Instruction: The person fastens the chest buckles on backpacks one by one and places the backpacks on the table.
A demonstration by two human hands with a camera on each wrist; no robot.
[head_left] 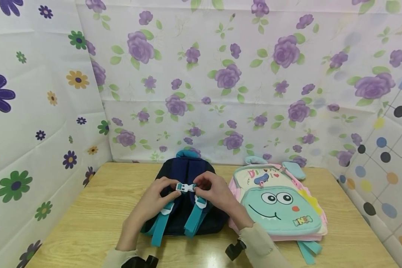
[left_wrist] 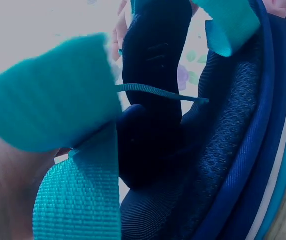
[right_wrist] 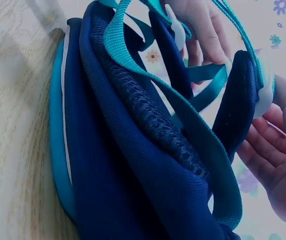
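Observation:
A dark blue backpack lies on the table with its shoulder straps facing up. Across the straps runs a white side-release buckle, its two halves together in the head view. At its left end my left hand pinches the buckle between thumb and fingers. My right hand pinches the other end by the short teal strap. Below the hands, teal webbing hangs from white strap adjusters. The left wrist view shows webbing close up, covering much of the left hand.
Right of the dark backpack lies a pink and mint cartoon backpack, close by my right forearm. Both bags are on a wooden table. Flower-printed cloth hangs behind the table and along its sides.

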